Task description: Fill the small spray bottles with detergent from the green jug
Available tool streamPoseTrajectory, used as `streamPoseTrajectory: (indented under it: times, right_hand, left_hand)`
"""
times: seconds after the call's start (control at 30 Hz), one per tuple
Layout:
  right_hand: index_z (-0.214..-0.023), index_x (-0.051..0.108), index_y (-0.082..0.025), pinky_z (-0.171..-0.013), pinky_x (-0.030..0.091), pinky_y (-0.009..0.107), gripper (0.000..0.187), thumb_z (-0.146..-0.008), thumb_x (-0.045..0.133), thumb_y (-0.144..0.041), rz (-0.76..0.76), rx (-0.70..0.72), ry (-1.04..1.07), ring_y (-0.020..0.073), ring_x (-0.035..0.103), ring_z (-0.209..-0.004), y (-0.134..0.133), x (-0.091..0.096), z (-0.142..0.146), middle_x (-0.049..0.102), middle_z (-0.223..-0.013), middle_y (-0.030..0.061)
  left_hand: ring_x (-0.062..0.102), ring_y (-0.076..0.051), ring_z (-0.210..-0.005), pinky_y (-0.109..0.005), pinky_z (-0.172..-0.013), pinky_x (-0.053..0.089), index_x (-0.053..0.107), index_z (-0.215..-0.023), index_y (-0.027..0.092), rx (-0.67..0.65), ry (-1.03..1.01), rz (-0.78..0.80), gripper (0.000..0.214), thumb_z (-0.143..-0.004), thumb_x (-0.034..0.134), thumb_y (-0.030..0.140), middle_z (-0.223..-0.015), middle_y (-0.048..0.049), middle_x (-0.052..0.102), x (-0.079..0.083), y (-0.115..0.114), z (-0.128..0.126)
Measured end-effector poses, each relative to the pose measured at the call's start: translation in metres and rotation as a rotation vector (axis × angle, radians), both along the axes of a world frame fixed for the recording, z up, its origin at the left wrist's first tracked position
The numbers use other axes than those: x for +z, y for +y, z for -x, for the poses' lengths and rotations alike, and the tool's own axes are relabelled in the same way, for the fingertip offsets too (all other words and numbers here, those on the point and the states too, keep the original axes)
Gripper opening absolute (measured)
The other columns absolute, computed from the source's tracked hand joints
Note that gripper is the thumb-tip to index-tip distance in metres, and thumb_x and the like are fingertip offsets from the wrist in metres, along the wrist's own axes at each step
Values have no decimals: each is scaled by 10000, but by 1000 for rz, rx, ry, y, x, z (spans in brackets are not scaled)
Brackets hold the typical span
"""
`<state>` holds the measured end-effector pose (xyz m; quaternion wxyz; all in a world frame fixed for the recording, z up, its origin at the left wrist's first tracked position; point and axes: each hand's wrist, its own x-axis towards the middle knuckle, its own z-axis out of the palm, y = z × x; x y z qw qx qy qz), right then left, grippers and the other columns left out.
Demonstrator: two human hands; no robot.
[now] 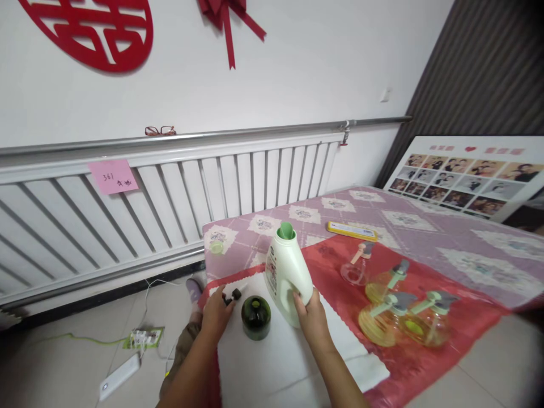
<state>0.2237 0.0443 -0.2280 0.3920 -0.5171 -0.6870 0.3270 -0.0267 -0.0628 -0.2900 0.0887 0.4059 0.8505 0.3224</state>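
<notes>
My right hand [311, 314] grips the base of a white detergent bottle [285, 272], which stands tilted on a white cloth [276, 357] with its green spout open at the top. Just to its left a dark green round bottle [256, 317] stands upright without a cap. My left hand [216, 314] rests left of that bottle, fingers pinched on a small black cap [233, 295].
Several spray bottles with yellow liquid [403, 320] and a clear one [356, 266] lie on a red cloth [446, 340] at the right. A yellow flat box [352, 230] and a green lid [216, 247] lie on the purple bedspread. A radiator cover runs along the wall.
</notes>
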Motion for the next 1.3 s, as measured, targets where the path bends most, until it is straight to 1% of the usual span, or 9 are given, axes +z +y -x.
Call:
streamPoseTrajectory:
  times: [0.23,0.47,0.6,0.7,0.77,0.83,1.0,1.13,1.3]
  right_hand:
    - [-922,480,-235,-606,469,334,300,-810,472,-513,-10,-11,-3,256,643,-704,0,-1,0,650,-698,28]
    - [-918,500,-228,-604,478,333,317,-796,492,-520,-13,-19,9,253,641,-707,1,1,1,668,-739,49]
    - [-929,534,-206,-635,497,350,341,-777,530,-512,-8,6,13,251,639,-716,2,3,-1,673,-765,56]
    - [-1091,527,-168,-757,513,390,482,-764,565,-519,-21,0,29,271,640,-882,-1,6,-6,669,-974,112]
    - [-1230,460,-138,-884,480,450,605,-775,569,-521,-95,-78,55,297,584,-1051,-9,9,-10,595,-1166,167]
    - [-1268,441,-136,-914,467,487,607,-795,579,-492,-228,-135,79,297,560,-1066,-22,15,-11,564,-1186,172]
    - [-1182,565,-256,-774,567,407,330,-855,577,-296,-542,198,5,230,624,-872,-63,39,11,611,-1014,89]
    - [-1193,600,-275,-738,592,380,408,-812,544,-138,-648,384,-150,227,650,-869,-82,54,38,624,-1116,101]
    - [-1143,645,-261,-693,592,364,425,-780,517,-81,-648,494,-227,234,666,-837,-83,61,51,677,-1001,83]
  left_hand:
    - [633,-243,-977,-348,-875,457,647,-1052,181,-38,-59,-6,302,-760,597,238,-1024,-87,695,3,4,0]
    - [652,-184,-764,-314,-762,508,617,-976,206,44,-169,-206,248,-774,540,327,-813,-15,671,19,-10,-1]
    - [610,-148,-664,-268,-653,503,597,-1016,205,44,-218,-326,333,-769,531,417,-767,14,616,46,-33,-12]
    - [609,-148,-688,-258,-636,499,597,-1013,192,60,-318,-446,355,-744,586,424,-798,1,616,75,-54,-23]
    - [627,-160,-736,-257,-640,502,589,-1034,195,54,-349,-462,363,-761,588,434,-839,-12,634,92,-67,-30]
    - [637,-169,-779,-260,-659,506,581,-1055,209,64,-312,-454,349,-775,586,417,-864,-14,646,103,-76,-36]
    - [631,-167,-747,-280,-684,516,595,-1046,221,-13,-57,-461,286,-788,573,342,-815,-8,642,110,-79,-56]
    - [617,-154,-717,-291,-710,521,576,-1078,222,-153,80,-511,269,-819,537,280,-793,-3,625,117,-72,-75]
    - [613,-166,-740,-315,-733,520,571,-1095,227,-231,95,-513,272,-829,531,262,-800,-10,626,125,-70,-87]
